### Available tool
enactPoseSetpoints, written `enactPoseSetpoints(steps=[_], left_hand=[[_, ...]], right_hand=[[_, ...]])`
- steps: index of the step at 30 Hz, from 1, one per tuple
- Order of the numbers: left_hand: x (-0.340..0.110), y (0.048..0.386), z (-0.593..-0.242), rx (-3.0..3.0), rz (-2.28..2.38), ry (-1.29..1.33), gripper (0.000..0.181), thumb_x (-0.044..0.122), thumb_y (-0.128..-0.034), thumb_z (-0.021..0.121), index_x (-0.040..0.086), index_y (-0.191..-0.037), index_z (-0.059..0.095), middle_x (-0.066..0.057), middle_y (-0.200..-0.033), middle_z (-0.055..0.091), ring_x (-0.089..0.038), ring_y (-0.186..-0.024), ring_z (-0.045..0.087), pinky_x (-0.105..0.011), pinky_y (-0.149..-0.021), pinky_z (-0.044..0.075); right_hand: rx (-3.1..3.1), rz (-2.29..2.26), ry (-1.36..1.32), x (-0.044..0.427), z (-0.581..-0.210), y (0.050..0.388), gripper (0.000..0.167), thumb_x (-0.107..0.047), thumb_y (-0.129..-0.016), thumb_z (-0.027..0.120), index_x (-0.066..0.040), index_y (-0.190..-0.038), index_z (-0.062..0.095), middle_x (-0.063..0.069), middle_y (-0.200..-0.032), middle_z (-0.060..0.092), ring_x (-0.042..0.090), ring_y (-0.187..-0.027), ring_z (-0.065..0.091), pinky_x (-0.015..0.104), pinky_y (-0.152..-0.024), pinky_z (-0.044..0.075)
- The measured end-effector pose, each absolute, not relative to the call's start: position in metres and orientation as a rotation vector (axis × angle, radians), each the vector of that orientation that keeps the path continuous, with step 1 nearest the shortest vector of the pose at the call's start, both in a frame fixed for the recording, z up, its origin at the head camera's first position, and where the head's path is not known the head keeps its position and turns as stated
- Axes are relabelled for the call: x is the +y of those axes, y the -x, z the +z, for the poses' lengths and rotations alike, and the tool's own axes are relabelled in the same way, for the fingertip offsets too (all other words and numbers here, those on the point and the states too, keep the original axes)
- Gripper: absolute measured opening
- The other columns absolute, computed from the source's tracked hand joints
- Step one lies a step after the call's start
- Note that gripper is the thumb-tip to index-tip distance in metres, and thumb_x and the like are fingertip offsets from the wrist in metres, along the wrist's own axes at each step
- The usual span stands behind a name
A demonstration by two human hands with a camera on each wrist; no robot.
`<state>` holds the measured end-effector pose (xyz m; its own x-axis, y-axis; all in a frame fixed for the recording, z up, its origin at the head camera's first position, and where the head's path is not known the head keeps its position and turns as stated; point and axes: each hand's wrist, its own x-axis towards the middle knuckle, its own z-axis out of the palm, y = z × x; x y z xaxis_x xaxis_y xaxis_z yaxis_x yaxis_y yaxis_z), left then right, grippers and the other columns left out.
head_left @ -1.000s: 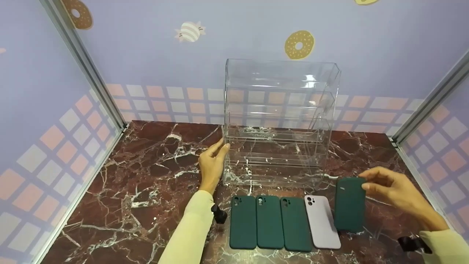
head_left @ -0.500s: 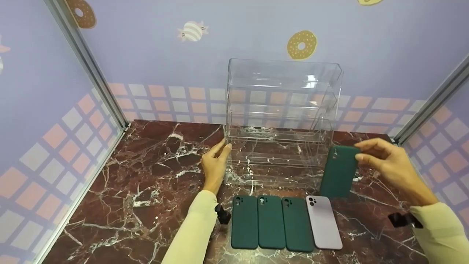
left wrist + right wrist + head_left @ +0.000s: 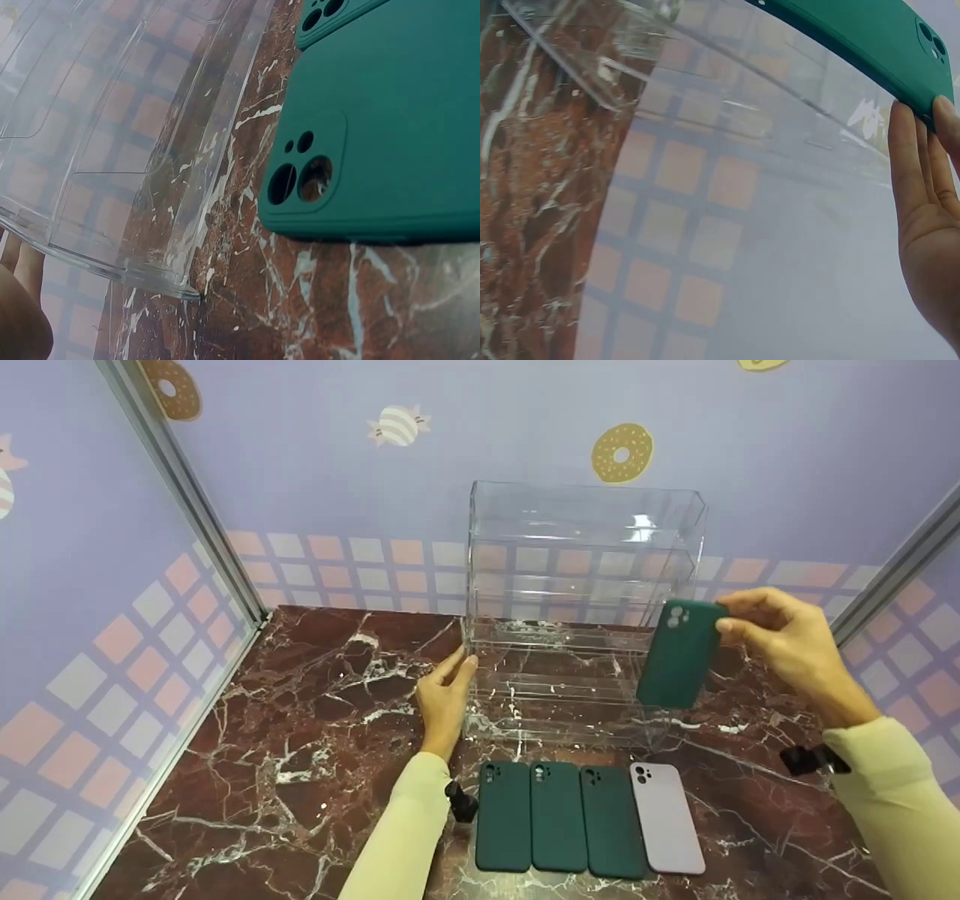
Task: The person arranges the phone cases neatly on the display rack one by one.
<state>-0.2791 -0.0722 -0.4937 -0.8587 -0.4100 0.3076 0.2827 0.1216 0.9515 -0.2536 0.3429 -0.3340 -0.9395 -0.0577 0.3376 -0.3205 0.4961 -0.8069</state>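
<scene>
In the head view, my right hand (image 3: 787,641) pinches a dark green phone case (image 3: 679,656) by its upper right edge. The case hangs raised and slightly tilted in front of the right side of a clear tiered display rack (image 3: 585,641). The right wrist view shows thumb and fingers on the camera-hole end of this case (image 3: 870,45). My left hand (image 3: 444,701) holds the rack's left side edge, its thumb toward the front; part of that hand is hidden in the left wrist view. Several cases lie in a row before the rack: green ones (image 3: 504,817) and a pale lilac one (image 3: 667,817).
The rack stands on a dark red marbled tabletop (image 3: 300,750) near the back wall (image 3: 337,495). Side walls with metal corner posts (image 3: 187,495) flank the table. The lying cases sit close to the rack's front edge.
My right hand has lifted the green phone case from beside the lilac one, up and slightly left, to the rack's right side. My left hand stays at the rack's left edge.
</scene>
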Motion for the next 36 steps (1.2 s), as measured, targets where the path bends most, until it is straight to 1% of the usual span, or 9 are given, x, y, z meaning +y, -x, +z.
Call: enactPoseSetpoints(steps=[4, 7, 10, 15, 20, 24, 26, 30, 36], left_hand=[[-0.072, 0.279, -0.494, -1.906, -1.773, -0.115, 0.033, 0.021, -0.0947, 0.082, 0.006, -0.124, 0.079, -0.010, -0.122, 0.076, -0.021, -0.107, 0.075, -0.035, -0.093, 0.056], [-0.072, 0.278, -0.494, -1.898, -1.779, -0.116, 0.033, 0.020, -0.0948, 0.082, 0.005, -0.124, 0.079, -0.011, -0.124, 0.075, -0.022, -0.106, 0.074, -0.035, -0.091, 0.056], [-0.072, 0.278, -0.494, -1.886, -1.783, -0.120, 0.032, 0.019, -0.0942, 0.083, 0.007, -0.123, 0.080, -0.011, -0.124, 0.075, -0.022, -0.109, 0.073, -0.035, -0.092, 0.056], [-0.071, 0.277, -0.494, -1.858, -1.815, -0.121, 0.031, 0.018, -0.0941, 0.083, 0.007, -0.123, 0.080, -0.011, -0.125, 0.075, -0.024, -0.121, 0.069, -0.040, -0.101, 0.054], [-0.070, 0.277, -0.494, -1.859, -1.829, -0.148, 0.032, 0.019, -0.0940, 0.083, 0.007, -0.123, 0.080, -0.009, -0.124, 0.075, -0.023, -0.117, 0.071, -0.041, -0.098, 0.055], [-0.070, 0.277, -0.494, -1.859, -1.822, -0.156, 0.032, 0.019, -0.0941, 0.083, 0.007, -0.123, 0.079, -0.008, -0.124, 0.075, -0.022, -0.116, 0.072, -0.037, -0.099, 0.055], [-0.069, 0.276, -0.495, -1.856, -1.826, -0.155, 0.032, 0.019, -0.0944, 0.083, 0.007, -0.124, 0.079, -0.007, -0.124, 0.076, -0.022, -0.113, 0.073, -0.036, -0.095, 0.056], [-0.069, 0.275, -0.497, -1.851, -1.828, -0.155, 0.031, 0.020, -0.0944, 0.083, 0.007, -0.123, 0.080, -0.007, -0.123, 0.076, -0.021, -0.110, 0.074, -0.034, -0.092, 0.057], [-0.069, 0.277, -0.496, -1.827, -1.828, -0.145, 0.031, 0.018, -0.0941, 0.083, 0.005, -0.122, 0.080, -0.008, -0.122, 0.076, -0.023, -0.114, 0.073, -0.039, -0.098, 0.055]], right_hand=[[-2.469, 1.432, -0.274, 0.335, -0.318, 0.264, 0.031, -0.004, -0.095, 0.079, -0.002, -0.126, 0.071, -0.004, -0.103, 0.078, 0.010, -0.087, 0.073, 0.022, -0.079, 0.058], [-2.430, 1.448, -0.299, 0.329, -0.305, 0.271, 0.031, -0.002, -0.095, 0.078, 0.000, -0.125, 0.070, -0.003, -0.104, 0.078, 0.011, -0.088, 0.074, 0.022, -0.083, 0.058], [-2.367, 1.497, -0.344, 0.322, -0.293, 0.279, 0.030, 0.001, -0.094, 0.079, 0.001, -0.123, 0.071, 0.000, -0.104, 0.078, 0.012, -0.086, 0.075, 0.022, -0.083, 0.057], [-2.192, 1.710, -0.432, 0.310, -0.276, 0.291, 0.029, 0.007, -0.090, 0.081, 0.005, -0.118, 0.073, 0.008, -0.101, 0.078, 0.016, -0.083, 0.076, 0.024, -0.081, 0.059], [-2.107, 1.820, -0.454, 0.298, -0.259, 0.304, 0.030, 0.009, -0.088, 0.082, 0.007, -0.116, 0.073, 0.012, -0.101, 0.077, 0.019, -0.084, 0.076, 0.026, -0.081, 0.060], [-2.090, 1.838, -0.433, 0.290, -0.244, 0.316, 0.030, 0.010, -0.088, 0.082, 0.006, -0.116, 0.074, 0.012, -0.103, 0.076, 0.020, -0.086, 0.076, 0.026, -0.083, 0.059], [-2.083, 1.843, -0.420, 0.285, -0.236, 0.322, 0.029, 0.011, -0.088, 0.081, 0.005, -0.115, 0.074, 0.012, -0.104, 0.076, 0.020, -0.086, 0.076, 0.026, -0.083, 0.059], [-2.109, 1.812, -0.400, 0.277, -0.222, 0.334, 0.027, 0.011, -0.090, 0.079, 0.003, -0.115, 0.074, 0.010, -0.106, 0.075, 0.020, -0.086, 0.076, 0.024, -0.083, 0.059], [-2.185, 1.710, -0.401, 0.266, -0.203, 0.351, 0.026, 0.010, -0.093, 0.076, 0.001, -0.118, 0.074, 0.007, -0.108, 0.074, 0.018, -0.085, 0.076, 0.024, -0.085, 0.058]])
